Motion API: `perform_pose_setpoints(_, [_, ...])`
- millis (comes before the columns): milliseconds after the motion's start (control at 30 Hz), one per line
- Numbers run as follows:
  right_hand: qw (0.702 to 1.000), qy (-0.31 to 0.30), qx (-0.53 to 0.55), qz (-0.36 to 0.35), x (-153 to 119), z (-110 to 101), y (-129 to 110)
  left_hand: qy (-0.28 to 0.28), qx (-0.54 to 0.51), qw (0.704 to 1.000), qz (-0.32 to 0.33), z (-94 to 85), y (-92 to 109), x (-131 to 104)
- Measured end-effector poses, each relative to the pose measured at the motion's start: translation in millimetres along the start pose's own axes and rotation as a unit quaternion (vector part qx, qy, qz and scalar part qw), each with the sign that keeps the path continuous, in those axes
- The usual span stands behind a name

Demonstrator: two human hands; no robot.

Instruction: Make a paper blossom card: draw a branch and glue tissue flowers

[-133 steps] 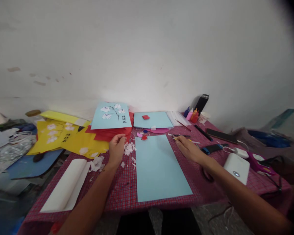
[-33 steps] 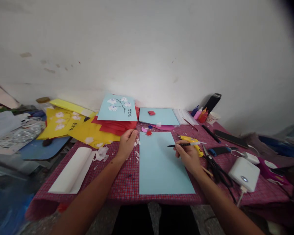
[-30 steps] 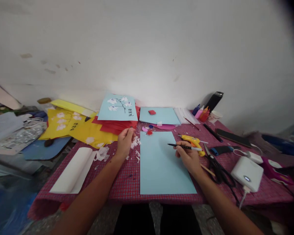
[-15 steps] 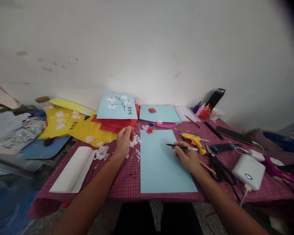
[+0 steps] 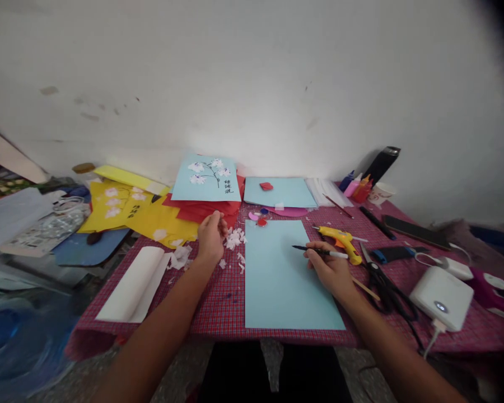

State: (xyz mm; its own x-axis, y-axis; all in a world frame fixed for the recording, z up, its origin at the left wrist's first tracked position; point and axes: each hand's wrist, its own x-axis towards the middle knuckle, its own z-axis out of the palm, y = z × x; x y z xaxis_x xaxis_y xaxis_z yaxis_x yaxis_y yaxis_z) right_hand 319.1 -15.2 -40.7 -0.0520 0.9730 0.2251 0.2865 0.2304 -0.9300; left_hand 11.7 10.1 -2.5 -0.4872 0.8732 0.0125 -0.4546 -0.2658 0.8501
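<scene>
My right hand [image 5: 330,268] grips a brush pen [image 5: 338,254] with a black tip and a white rear end. Its tip points left above a plain light blue sheet [image 5: 281,285]. My left hand [image 5: 211,238] is closed beside the sheet's upper left, fingers curled; whatever may be inside is hidden. Torn white paper bits [image 5: 235,239] lie close to that hand. Behind it, a light blue card [image 5: 197,193] with white flowers, a drawn branch and black characters rests on red paper [image 5: 189,207].
Yellow sheets [image 5: 178,224] and a folded white paper [image 5: 130,285] lie left. On the right are a yellow glue gun [image 5: 340,240], scissors [image 5: 378,274], a blue-black cutter [image 5: 397,253] and a white power bank [image 5: 443,296]. Paint bottles [image 5: 362,189] and a black flask [image 5: 382,165] stand behind.
The view has shifted slightly left, so most things appear further right. My left hand's fingers have turned and curled in more. The pen stays in my right hand over the blue sheet.
</scene>
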Motion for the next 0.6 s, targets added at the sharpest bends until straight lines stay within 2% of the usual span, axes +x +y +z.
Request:
perform_pose_setpoints(233, [0.999,-0.005,-0.028,-0.018,-1.8,-2.2,-1.7,-0.009,0.016,1.000,0.019,2.6,0.5,-3.3])
perform_pose_setpoints(600, [0.999,-0.010,-0.049,-0.021,-3.6,-1.3,-9.0,-0.006,0.010,1.000,0.008,4.6,0.5,-4.0])
